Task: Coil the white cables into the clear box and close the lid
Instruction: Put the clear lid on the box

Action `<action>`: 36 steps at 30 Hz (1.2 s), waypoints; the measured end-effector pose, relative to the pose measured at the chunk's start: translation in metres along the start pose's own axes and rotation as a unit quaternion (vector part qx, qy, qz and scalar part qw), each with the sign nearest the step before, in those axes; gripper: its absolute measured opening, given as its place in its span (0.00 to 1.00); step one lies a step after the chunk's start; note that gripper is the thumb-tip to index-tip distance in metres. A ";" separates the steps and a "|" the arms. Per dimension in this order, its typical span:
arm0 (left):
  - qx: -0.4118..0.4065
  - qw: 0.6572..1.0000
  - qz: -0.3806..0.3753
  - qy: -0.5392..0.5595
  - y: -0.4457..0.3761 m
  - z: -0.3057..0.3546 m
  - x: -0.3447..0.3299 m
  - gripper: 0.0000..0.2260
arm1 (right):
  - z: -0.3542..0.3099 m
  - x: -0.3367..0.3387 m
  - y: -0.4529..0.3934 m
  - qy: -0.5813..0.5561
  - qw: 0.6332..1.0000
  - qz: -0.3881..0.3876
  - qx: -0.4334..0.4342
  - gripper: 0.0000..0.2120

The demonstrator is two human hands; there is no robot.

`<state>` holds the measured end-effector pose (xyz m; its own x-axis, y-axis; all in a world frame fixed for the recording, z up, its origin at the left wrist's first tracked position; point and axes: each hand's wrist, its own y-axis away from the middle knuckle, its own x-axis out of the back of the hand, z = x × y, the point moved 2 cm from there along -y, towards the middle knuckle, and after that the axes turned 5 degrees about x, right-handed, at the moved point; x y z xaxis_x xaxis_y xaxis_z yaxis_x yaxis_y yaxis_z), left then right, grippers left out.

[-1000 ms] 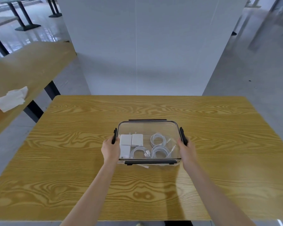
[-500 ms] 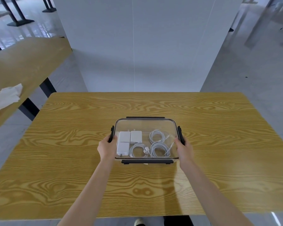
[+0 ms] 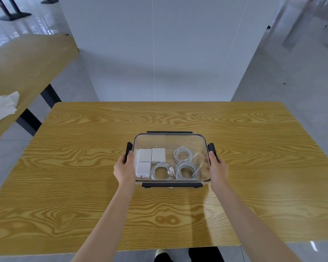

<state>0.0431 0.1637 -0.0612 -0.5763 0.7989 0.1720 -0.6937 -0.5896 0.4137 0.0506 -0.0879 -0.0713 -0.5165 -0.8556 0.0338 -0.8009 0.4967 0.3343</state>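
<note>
Status: box (image 3: 170,157) sits mid-table (image 3: 83,167), lid (image 3: 169,140) on top, both hands clamped on the short sides.

- L hand (image 3: 124,170): thumb pressed up against the black L latch (image 3: 129,151), fingers wrapped around the box's side. Holding the box/latch, not loose.
- R hand (image 3: 217,170): same on the R latch (image 3: 212,152), thumb along it, fingers curled around the edge.
- Cables (image 3: 180,165): 3 white coils inside, R half of box. Three white chargers (image 3: 150,161) in the L half, touching each other. Nothing hanging over the rim as far as I can see.
- Front latch (image 3: 171,184) and back latch (image 3: 169,132) look flat against the lid.

Delta vs 1 s ago: hardly any. Same grip on both sides, box in the same spot relative to the hands; 1 s ago the front edge looked slightly lifted w/ something white showing under it, now it sits flush. Apparent shift is mostly head cam movement.

Read: coiling done, lid seated, prob pressing the last two side latches shut. Can't tell from here if they've clicked, since thumbs cover the lower ends. If both are locked, task is basically complete.

Off-task: crumpled tissue (image 3: 2,108) on the next table (image 3: 27,59), far L.
</note>
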 end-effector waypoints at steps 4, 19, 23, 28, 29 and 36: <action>0.016 0.999 0.039 0.007 -0.003 0.000 0.002 0.15 | 0.002 0.002 -0.003 -0.054 0.998 0.031 -0.029 0.06; -0.041 0.996 0.053 -0.053 -0.002 -0.001 0.001 0.09 | -0.001 -0.003 0.005 0.074 0.993 0.071 0.064 0.06; -0.066 0.990 0.077 -0.101 -0.004 -0.002 0.001 0.22 | -0.002 -0.002 0.004 0.125 0.987 0.057 0.083 0.11; -0.081 0.986 0.082 -0.118 -0.006 -0.002 0.000 0.24 | 0.001 -0.003 -0.001 0.175 0.979 0.036 0.102 0.16; -0.081 0.987 0.084 -0.114 -0.006 -0.002 0.000 0.23 | 0.002 -0.003 -0.002 0.189 0.975 0.031 0.109 0.16; -0.349 0.866 0.012 -0.357 0.002 0.007 -0.003 0.19 | -0.024 -0.023 -0.006 0.451 0.856 -0.011 0.253 0.22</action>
<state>0.0463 0.1613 -0.0545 -0.3525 0.5088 0.7854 -0.9213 -0.3362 -0.1956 0.0745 -0.0749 -0.0520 -0.2388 -0.5164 0.8224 -0.9537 0.2843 -0.0984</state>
